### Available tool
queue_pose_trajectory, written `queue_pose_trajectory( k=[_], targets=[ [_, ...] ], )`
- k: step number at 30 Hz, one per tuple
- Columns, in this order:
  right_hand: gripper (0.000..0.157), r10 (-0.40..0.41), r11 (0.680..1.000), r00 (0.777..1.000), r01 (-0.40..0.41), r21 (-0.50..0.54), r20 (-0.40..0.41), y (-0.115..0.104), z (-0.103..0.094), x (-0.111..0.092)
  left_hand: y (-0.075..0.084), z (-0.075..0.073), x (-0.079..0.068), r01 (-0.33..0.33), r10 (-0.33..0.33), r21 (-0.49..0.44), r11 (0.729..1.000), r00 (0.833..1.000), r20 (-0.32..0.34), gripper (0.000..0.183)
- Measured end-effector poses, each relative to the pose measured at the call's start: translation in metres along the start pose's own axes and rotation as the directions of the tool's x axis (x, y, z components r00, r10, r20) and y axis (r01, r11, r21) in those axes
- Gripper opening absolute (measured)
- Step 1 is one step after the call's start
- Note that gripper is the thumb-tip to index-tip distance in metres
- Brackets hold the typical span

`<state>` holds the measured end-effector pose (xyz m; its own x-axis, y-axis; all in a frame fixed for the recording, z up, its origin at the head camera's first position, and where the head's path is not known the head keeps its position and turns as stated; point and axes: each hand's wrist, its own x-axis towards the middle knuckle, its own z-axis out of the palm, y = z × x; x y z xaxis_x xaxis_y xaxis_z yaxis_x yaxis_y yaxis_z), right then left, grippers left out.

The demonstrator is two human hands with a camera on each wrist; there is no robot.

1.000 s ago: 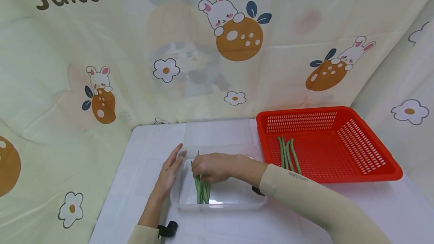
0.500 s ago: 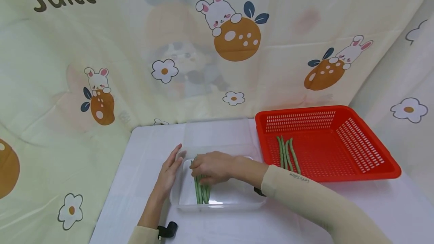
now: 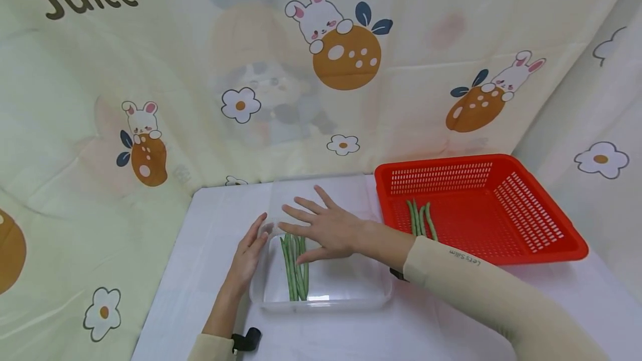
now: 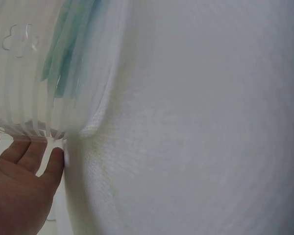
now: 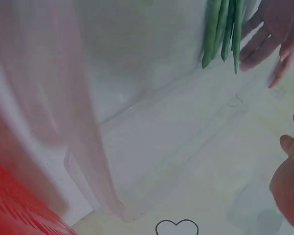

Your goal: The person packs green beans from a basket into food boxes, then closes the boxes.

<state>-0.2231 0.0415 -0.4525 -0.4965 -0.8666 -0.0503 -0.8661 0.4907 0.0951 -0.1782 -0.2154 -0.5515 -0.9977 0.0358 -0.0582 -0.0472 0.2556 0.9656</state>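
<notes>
A clear plastic container (image 3: 351,304) sits on the white table, with several green beans (image 3: 290,272) lying side by side in its left part. My left hand (image 3: 247,255) rests against the container's left wall; in the left wrist view the fingers of that hand (image 4: 17,181) touch the wall from outside. Over the container, my right hand (image 3: 333,230) is spread wide and holds nothing, its thumb above the beans. At the right edge of the right wrist view, part of the right hand (image 5: 289,181) shows, apart from the beans (image 5: 224,29).
A red slotted basket (image 3: 531,238) stands to the right of the container, with several green beans (image 3: 421,219) along its left side. A clear flat piece, perhaps a lid (image 3: 351,185), lies behind the container. A printed curtain (image 3: 241,155) hangs behind the table.
My right hand has let go of the green beans, lifted away and spread its fingers. The beans now lie in the container. The left hand has stayed at the wall.
</notes>
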Motion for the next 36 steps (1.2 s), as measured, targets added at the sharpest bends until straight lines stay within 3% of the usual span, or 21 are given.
queue_pose_trajectory(
  k=[7,12,23,30,36],
  targets=[
    [0.082,0.039,0.998,0.999,-0.038,0.045,-0.016,0.012,-0.011,-0.012,0.002,-0.001,0.0,-0.011,0.011,-0.017,1.0,1.0,-0.011,0.052],
    [0.082,0.04,0.999,0.998,-0.04,0.01,-0.04,0.024,-0.018,-0.018,0.002,-0.002,-0.001,-0.011,0.011,-0.019,1.0,1.0,-0.013,0.051],
    [0.079,0.105,0.993,0.991,-0.1,0.055,-0.088,0.083,-0.006,-0.054,-0.003,-0.001,-0.001,-0.024,0.024,-0.035,0.999,1.0,0.003,0.052],
    [0.079,0.171,0.982,0.985,-0.168,0.09,-0.026,0.122,0.004,-0.086,-0.001,0.0,-0.001,-0.025,0.025,-0.029,0.999,1.0,0.003,0.053],
    [0.083,0.26,0.955,0.965,-0.263,0.139,0.033,0.151,0.019,-0.109,-0.002,0.0,-0.001,-0.016,0.016,-0.03,0.999,1.0,-0.001,0.051]
  ],
)
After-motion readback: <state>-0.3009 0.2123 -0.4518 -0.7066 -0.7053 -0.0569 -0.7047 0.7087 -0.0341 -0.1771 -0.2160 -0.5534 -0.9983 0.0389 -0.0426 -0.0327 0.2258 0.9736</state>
